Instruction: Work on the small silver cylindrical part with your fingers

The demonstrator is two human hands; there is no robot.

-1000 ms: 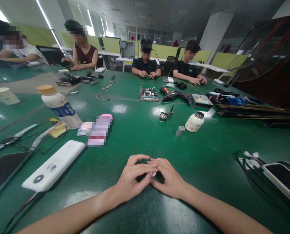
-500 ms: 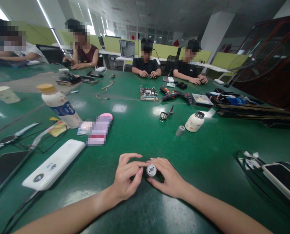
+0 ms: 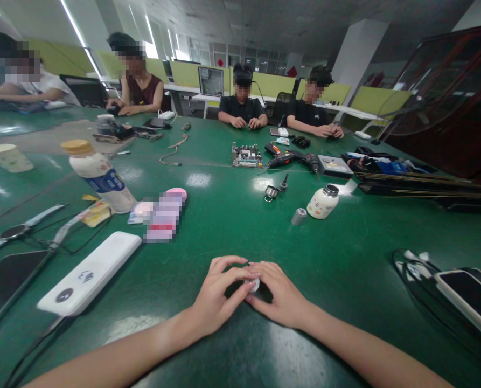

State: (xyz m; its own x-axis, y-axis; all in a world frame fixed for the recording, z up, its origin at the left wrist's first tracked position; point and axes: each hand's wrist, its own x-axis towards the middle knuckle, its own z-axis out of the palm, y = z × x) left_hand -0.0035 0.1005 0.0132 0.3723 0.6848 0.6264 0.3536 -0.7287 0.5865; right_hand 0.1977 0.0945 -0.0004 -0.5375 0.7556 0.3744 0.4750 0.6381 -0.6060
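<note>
A small silver metal cylinder [image 3: 256, 285] stands on the green table, mostly covered by my fingers. My right hand [image 3: 283, 296] curls round it from the right, fingers behind and thumb in front. From the left, the thumb and index finger of my left hand [image 3: 220, 293] pinch at its top. What exactly lies between those two fingertips is hidden. Farther forward, another silver cylinder [image 3: 299, 216] stands beside a cream bottle [image 3: 323, 202] with an open mouth. A metal cap with a ring [image 3: 271, 193] and a small dark pointed part [image 3: 283, 184] lie beyond them.
On the left are a white power bank [image 3: 90, 272], a drink bottle [image 3: 105, 180], a watch [image 3: 16, 231] and a phone [image 3: 12, 280]. A circuit board [image 3: 246, 155] and power drills [image 3: 291, 157] lie ahead. Phones [image 3: 472, 299] and cables sit right. Several people sit around the table.
My left hand has moved right, and its thumb and index finger have closed onto the cylinder's top, covering most of it. My right hand has stayed in place.
</note>
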